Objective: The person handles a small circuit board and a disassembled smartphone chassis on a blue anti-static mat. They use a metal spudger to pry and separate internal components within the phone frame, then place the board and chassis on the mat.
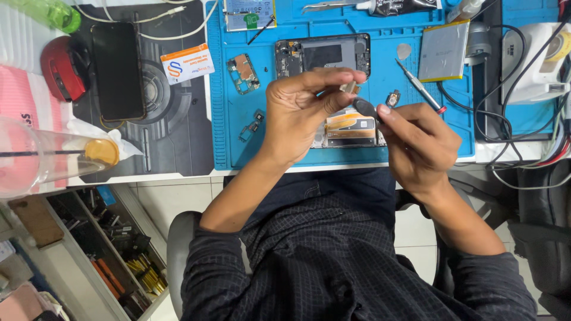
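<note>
Looks like mid-teardown: the left hand [300,116] is pinching a tiny pale metallic part [350,87] between thumb and forefinger, above the blue silicone repair mat [238,137]. The right hand [416,139] is gripping a small dark oval pick [364,107], fingers pressed together. I'm guessing prying needs a gentle touch. The opened phone frame [323,54] is lying behind.

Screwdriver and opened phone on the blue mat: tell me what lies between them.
Head view: a small round part lies between the screwdriver and the opened phone.
</note>
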